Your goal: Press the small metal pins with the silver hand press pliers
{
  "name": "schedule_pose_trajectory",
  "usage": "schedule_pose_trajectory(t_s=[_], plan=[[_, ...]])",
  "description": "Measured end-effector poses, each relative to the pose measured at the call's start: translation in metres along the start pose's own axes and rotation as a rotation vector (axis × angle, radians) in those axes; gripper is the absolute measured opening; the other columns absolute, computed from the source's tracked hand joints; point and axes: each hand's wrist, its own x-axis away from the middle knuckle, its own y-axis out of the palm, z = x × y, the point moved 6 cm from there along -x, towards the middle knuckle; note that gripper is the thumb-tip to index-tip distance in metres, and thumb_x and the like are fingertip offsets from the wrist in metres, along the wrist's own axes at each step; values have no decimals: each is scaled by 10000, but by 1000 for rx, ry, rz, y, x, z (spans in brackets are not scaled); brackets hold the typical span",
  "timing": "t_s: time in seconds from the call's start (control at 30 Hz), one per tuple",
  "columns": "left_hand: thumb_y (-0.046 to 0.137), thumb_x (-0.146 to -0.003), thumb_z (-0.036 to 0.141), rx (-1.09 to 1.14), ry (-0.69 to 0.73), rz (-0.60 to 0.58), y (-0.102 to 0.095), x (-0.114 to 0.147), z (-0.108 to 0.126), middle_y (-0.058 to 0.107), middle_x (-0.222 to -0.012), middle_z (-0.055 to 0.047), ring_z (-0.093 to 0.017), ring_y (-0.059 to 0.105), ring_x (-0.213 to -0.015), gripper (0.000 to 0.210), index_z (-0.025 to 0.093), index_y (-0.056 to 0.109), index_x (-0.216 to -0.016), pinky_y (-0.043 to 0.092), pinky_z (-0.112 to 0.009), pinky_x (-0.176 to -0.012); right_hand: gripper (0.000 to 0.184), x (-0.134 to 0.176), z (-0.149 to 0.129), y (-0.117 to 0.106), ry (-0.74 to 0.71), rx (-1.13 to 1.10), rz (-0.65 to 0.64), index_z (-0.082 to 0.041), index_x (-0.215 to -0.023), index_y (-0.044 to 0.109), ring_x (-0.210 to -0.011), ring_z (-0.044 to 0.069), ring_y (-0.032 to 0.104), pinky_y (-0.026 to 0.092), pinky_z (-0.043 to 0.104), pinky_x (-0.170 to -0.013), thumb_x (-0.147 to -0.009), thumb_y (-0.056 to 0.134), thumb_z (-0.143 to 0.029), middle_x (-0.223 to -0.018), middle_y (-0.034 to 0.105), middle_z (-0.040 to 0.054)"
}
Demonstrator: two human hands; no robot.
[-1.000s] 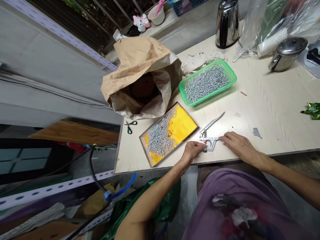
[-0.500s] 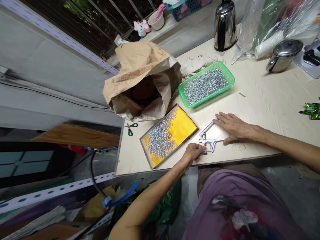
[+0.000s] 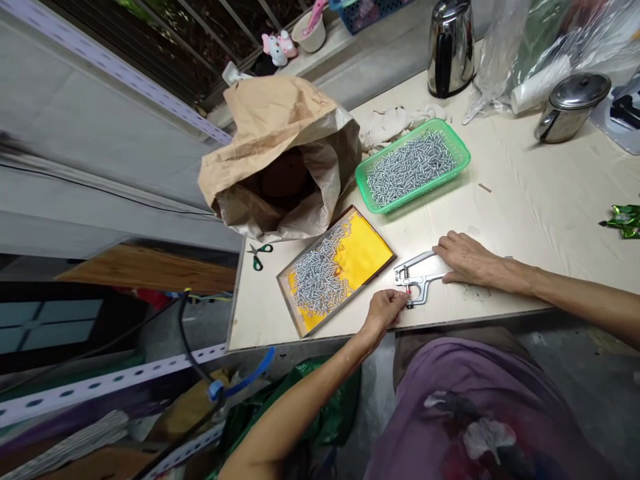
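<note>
A pair of silver snap-fastener pliers (image 3: 423,280) lies on the table near its front edge, jaws toward the left. My right hand (image 3: 465,259) is closed round the ends of its two handles, fingers on the upper one and thumb by the lower. At the jaws, my left hand (image 3: 387,308) pinches beside the red die; whatever is between its fingertips is hidden or too small to name. Left of that hand, a shallow tray (image 3: 325,321) with a yellow bottom holds many small silver metal pieces (image 3: 320,277).
Behind the tray stand an open brown paper sack (image 3: 280,113) and a green basket (image 3: 463,157) of similar metal pieces. Scissors (image 3: 259,256) lie at the left edge. A kettle (image 3: 450,50), a lidded steel pot (image 3: 570,110) and green wrappers (image 3: 623,221) are farther off.
My right hand's fingers have curled round the handles, and the upper handle has come down closer to the lower one. My left hand stays at the jaws. The view has shifted slightly.
</note>
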Motion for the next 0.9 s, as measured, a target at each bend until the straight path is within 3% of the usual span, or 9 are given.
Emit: schedule_pose_trajectory(t_s=[0.1,0.17,0.3,0.4,0.5,0.63,0.77,0.9], plan=[[591,-867,335,-294,343,226,-6,10,23,633,-810,-36,-154,597,-736,188,160,654,-892,471,-260,-643,308,4,-3,-2,7,-22,31,-153,-967,612,-945,298,520,412,386,-757,-771,740,-352,-991,619,146],[615,-867,320,-471,595,307,3,14,45,646,-1026,-78,-206,594,-954,235,193,630,-1064,497,-315,-793,286,6,-4,-3,4,-47,44,-154,-977,609,-963,297,517,410,386,-764,-786,724,-333,-1008,615,146],[656,-850,329,-751,857,208,32,1,79,524,-1353,-142,-268,521,-1137,511,183,474,-1305,484,-403,-923,431,6,-4,-6,35,-47,-8,-127,-1051,606,-988,298,518,422,394,-806,-722,783,-342,-1048,609,152],[661,-845,345,-883,914,109,41,-11,94,509,-1362,-160,-283,521,-1112,594,151,416,-1351,481,-419,-922,607,6,-2,-9,63,-28,-55,-126,-1125,598,-991,310,527,444,405,-805,-629,844,-375,-1099,603,157],[687,-820,400,-945,922,86,40,-16,100,531,-1299,-161,-296,525,-1084,665,147,400,-1364,483,-434,-890,628,7,-3,-11,56,-31,-55,-123,-1119,604,-970,303,539,462,395,-794,-596,866,-354,-1037,618,140],[686,-826,400,-966,917,48,40,-17,103,577,-1169,-120,-280,523,-1050,521,180,494,-1258,473,-418,-867,438,9,-5,-8,84,-5,-33,-126,-991,633,-919,285,549,471,372,-765,-641,841,-285,-932,624,121],[610,-894,321,-871,924,14,43,-22,104,610,-1000,-79,-243,529,-967,180,200,604,-1027,462,-378,-838,47,9,-4,0,124,-59,-29,-165,-841,637,-854,239,553,462,333,-703,-812,649,-131,-845,619,90],[529,-940,286,-797,943,61,44,-26,103,608,-853,-73,-224,532,-880,175,185,630,-839,460,-356,-787,230,8,-6,0,135,-56,-28,-196,-815,632,-802,202,556,461,314,-680,-886,470,-50,-817,626,60]])
